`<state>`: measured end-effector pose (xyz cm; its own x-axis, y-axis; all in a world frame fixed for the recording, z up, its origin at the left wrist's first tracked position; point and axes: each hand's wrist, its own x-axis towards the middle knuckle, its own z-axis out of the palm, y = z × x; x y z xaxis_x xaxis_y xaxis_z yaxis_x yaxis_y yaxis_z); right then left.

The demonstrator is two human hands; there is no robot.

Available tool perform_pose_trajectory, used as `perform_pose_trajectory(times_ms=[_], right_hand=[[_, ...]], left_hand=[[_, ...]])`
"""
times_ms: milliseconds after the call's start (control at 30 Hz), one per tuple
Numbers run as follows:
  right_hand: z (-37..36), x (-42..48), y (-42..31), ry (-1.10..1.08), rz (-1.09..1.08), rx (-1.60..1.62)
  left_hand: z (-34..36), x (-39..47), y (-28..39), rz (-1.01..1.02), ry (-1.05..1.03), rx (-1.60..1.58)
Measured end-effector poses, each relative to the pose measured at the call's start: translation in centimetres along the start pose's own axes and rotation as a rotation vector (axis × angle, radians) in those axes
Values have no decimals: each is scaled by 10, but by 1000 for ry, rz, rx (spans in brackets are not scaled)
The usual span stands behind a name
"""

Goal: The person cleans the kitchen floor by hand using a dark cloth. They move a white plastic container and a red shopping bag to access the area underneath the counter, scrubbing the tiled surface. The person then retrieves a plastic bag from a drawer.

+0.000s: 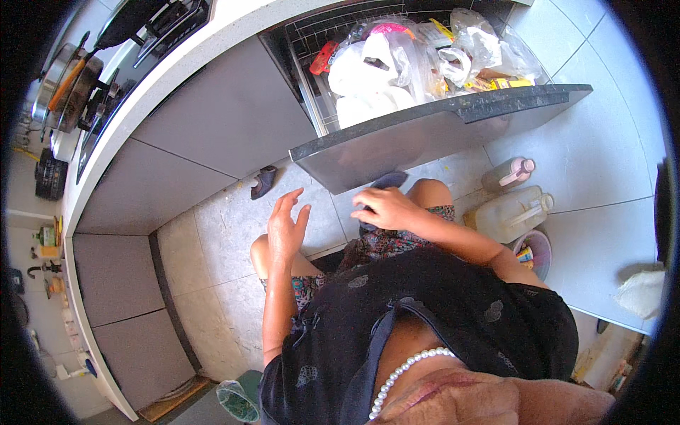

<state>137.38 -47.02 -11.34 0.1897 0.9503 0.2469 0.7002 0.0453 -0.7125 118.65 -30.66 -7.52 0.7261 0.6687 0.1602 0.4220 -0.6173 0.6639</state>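
My left hand (288, 226) is raised above my knee with its fingers apart and nothing in it. Fingers slightly bent, my right hand (383, 208) hangs over my lap near the other knee, also empty. Beyond both hands a kitchen drawer (425, 127) stands pulled out, its front dark and glossy. In its wire basket lie white plastic bags (366, 74), clear plastic bags (475, 40), a red packet (323, 57) and yellow packets (510, 83). Neither hand touches the drawer.
A bottle with a pink cap (507, 174), a large plastic jug (510, 215) and a small bin (539, 249) stand on the tiled floor at right. Grey cabinets (212, 106) curve along the left under a counter with a pan (69, 90). A green bin (241, 396) is low left.
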Motion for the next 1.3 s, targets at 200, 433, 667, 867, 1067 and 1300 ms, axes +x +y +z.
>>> perform_pose_trajectory(times_ms=[200, 433, 667, 867, 1067, 1300], right_hand=[[65, 41, 43, -513, 127, -184], [118, 38, 83, -704, 281, -213], [117, 33, 113, -734, 315, -1], [123, 24, 156, -745, 324, -80], [137, 5, 181, -661, 293, -154], [90, -5, 143, -663, 71, -162]], left_hand=[[-3, 31, -46, 127, -38, 86], [41, 70, -143, 139, -176, 169], [109, 107, -125, -7, -383, 266], [122, 93, -117, -47, -206, 204], [101, 102, -102, 10, -17, 202], [89, 124, -168, 123, 332, -225]])
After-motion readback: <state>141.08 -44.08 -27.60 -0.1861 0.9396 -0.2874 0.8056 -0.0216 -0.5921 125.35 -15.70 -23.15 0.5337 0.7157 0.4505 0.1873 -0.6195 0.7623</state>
